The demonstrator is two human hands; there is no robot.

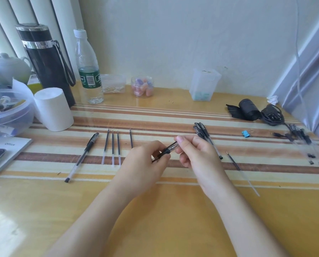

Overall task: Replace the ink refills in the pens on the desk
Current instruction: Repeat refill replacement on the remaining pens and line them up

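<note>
Above the middle of the desk I hold a clear pen with a black grip (169,149) between both hands. My left hand (145,162) pinches its black grip end, and my right hand (195,154) grips the clear barrel. Several loose ink refills (112,147) lie in a row to the left, beside a capped pen (82,156). Behind my right hand lies a bunch of pens (203,132). One refill (236,166) lies alone to the right. More pens (303,141) lie at the far right edge.
At the back left stand a black flask (43,60), a water bottle (88,67), a white paper roll (53,108) and a plastic bowl (12,112). A small jar (142,86), a clear box (204,84), a black cable bundle (257,112) and a blue binder clip (245,133) sit further back.
</note>
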